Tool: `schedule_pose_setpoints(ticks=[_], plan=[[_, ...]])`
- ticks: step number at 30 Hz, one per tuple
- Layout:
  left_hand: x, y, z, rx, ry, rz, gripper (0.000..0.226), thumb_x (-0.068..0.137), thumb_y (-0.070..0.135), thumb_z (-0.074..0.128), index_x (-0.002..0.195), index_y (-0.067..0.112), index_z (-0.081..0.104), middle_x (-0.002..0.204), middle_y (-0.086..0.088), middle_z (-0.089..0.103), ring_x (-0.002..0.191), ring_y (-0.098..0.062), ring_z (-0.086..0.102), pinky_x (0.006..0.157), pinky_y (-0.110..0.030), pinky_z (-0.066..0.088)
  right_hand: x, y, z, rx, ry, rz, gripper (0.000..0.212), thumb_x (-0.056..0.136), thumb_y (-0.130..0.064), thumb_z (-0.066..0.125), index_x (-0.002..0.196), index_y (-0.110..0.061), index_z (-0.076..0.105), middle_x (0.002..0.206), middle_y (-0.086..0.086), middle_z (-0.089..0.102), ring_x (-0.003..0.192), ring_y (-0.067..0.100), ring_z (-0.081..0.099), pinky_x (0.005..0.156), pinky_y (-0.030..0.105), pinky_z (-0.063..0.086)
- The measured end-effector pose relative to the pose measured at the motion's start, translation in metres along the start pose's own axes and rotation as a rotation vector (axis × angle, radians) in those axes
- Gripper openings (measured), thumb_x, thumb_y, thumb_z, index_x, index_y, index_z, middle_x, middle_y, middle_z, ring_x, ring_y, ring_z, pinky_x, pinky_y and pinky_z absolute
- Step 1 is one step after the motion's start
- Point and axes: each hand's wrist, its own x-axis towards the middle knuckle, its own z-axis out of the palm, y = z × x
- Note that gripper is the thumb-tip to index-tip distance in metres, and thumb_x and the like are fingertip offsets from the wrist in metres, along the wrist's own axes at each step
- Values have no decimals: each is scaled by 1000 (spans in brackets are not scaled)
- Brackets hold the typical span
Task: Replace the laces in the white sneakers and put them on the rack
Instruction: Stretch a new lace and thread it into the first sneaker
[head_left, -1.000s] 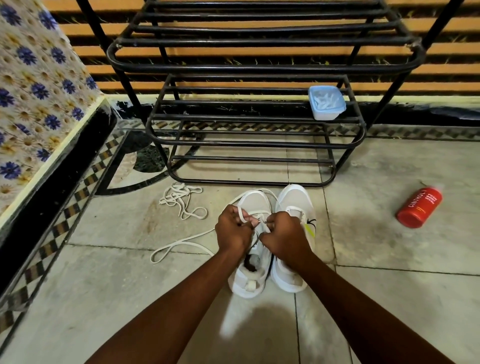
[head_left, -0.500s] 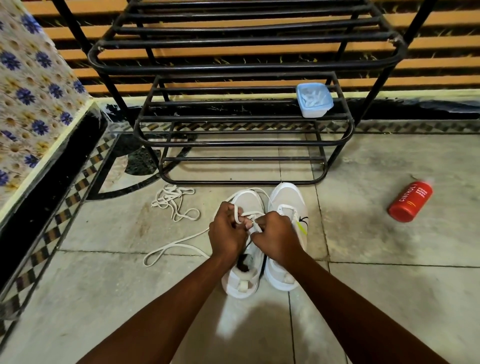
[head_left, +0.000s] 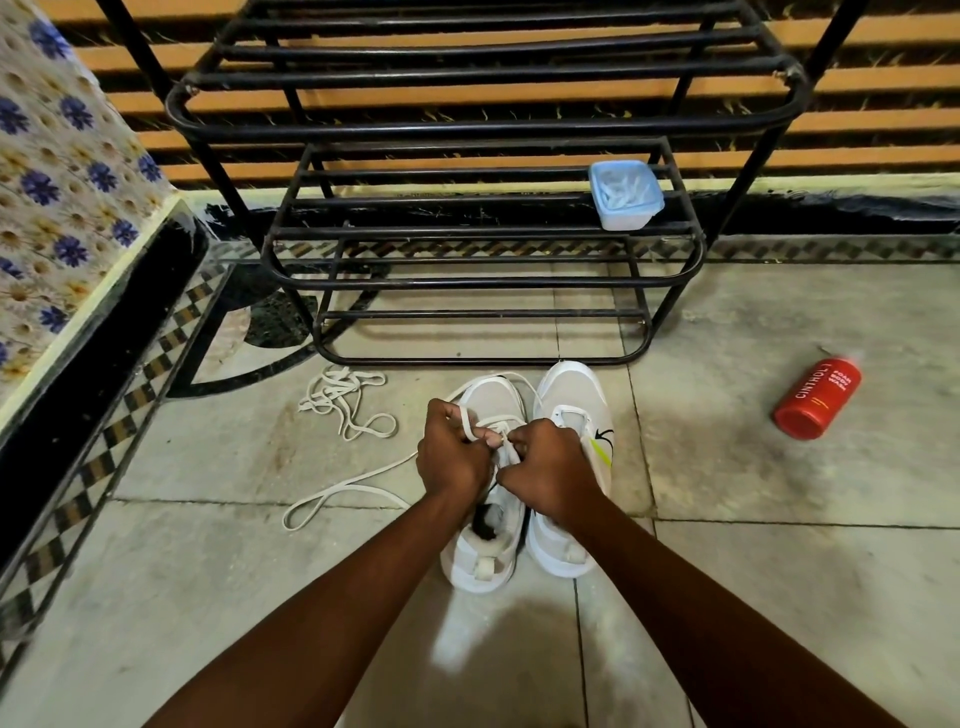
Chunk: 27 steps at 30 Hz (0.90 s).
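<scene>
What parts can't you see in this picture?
- Head view: the left sneaker's eyelets, hidden under the left hand and right hand.
- Box contents: too small.
- Rack top: cut off by the edge.
- Bottle cap end: blurred.

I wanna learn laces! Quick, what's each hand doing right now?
Left hand: fingers curled, pinching the white lace over the left sneaker.
Right hand: fingers curled, pinching the same lace.
</scene>
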Motion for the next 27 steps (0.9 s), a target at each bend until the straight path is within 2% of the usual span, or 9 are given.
schedule_pose_setpoints(ticks=[3, 8, 12, 16, 19, 21, 24, 27], plan=[[2, -1, 1, -37, -7, -34, 38, 73, 1, 68, 93, 27, 48, 72, 16, 75, 75, -9, 73, 85, -44, 58, -1, -1, -1, -14, -9, -5, 37, 67, -14, 72, 60, -20, 36, 55, -5, 37, 56, 13, 37, 48, 14, 33], [1, -2, -1, -25, -18, 19, 40, 74, 5, 77, 93, 27, 50, 73, 17, 75, 73, -3, 72, 84, -40, 58, 0, -3, -4, -33, -17, -9, 34, 67, -12, 71, 57, -14, 38, 49, -2, 37, 49, 13, 38, 45, 18, 31], [3, -1, -3, -15, -38, 33, 42, 66, 9, 81, 92, 28, 54, 78, 19, 75, 70, -5, 73, 77, -42, 60, 0, -4, -5, -31, -37, 13, 31, 67, -13, 71, 59, -14, 41, 50, -3, 39, 50, 12, 40, 43, 20, 23], [17, 2, -11, -13, -174, -19, 26, 60, 10, 84, 79, 21, 69, 78, 13, 77, 76, -10, 76, 88, -42, 61, 0, -7, -6, -74, -61, 13, 20, 69, -13, 70, 70, -9, 50, 58, 1, 44, 62, 20, 47, 46, 26, 23], [25, 1, -18, -22, -270, 8, 23, 60, 9, 87, 74, 23, 75, 86, 9, 79, 83, -17, 78, 92, -47, 61, 0, -10, -8, -116, -71, 9, 22, 71, -15, 70, 72, -12, 48, 61, -1, 43, 62, 16, 44, 46, 23, 19], [25, 1, -20, -10, -305, 40, 20, 63, 6, 86, 73, 21, 77, 89, 6, 79, 88, -18, 77, 93, -48, 60, 0, -10, -7, -118, -68, 10, 24, 71, -15, 70, 71, -13, 45, 61, -2, 42, 65, 20, 45, 45, 23, 18], [20, 3, -21, 36, -298, 103, 22, 69, -3, 82, 69, 18, 77, 84, 6, 79, 95, -4, 74, 94, -35, 59, 0, -8, -4, -102, -71, -7, 32, 69, -13, 70, 66, -14, 38, 60, -2, 37, 64, 22, 41, 45, 24, 16], [17, 6, -21, 102, -284, 154, 22, 72, -6, 75, 67, 16, 75, 76, 7, 77, 88, 0, 72, 81, -19, 53, 1, -9, -5, -104, -73, -19, 37, 70, -12, 70, 63, -17, 33, 59, -3, 35, 60, 18, 37, 45, 23, 15]])
